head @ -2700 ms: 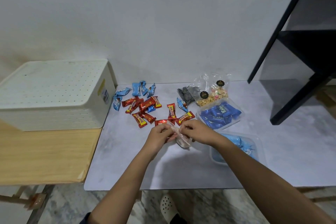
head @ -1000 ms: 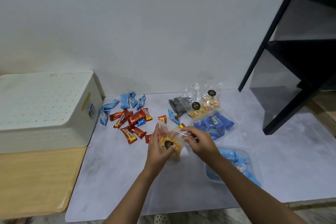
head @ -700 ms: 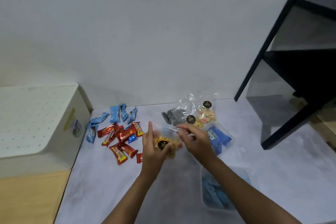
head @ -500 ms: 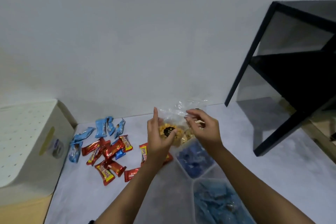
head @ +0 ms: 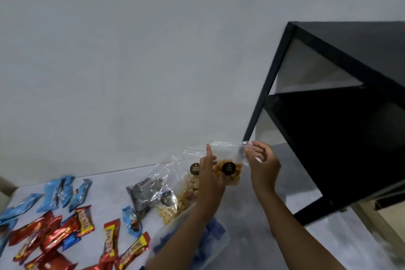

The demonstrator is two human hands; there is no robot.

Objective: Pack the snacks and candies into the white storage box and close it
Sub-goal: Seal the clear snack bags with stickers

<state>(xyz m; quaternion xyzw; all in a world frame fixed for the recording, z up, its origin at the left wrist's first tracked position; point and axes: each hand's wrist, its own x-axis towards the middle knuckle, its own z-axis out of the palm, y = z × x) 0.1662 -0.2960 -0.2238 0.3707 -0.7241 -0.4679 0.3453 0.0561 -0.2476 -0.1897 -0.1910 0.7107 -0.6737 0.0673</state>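
Clear snack bag (head: 229, 171) — orange-yellow pieces inside, round black sticker on the front — is held upright in the air above the table (head: 252, 210), in front of the black shelf unit (head: 341, 120). Its lower left side is gripped by the left hand (head: 210, 184), thumb pointing up along the bag's edge. Its top right corner is pinched by the right hand (head: 263, 166).

Three more clear bags are clustered on the table below, touching: bag of dark pieces (head: 143, 195), bag of pale nuggets (head: 169, 211), bag of pink-and-white puffs (head: 191, 185). Red-wrapped bars (head: 109, 241) and blue-wrapped candies (head: 59, 193) are scattered to the left. A clear tub of blue candies (head: 213, 234) is seen at the near edge — partly hidden by the left forearm.
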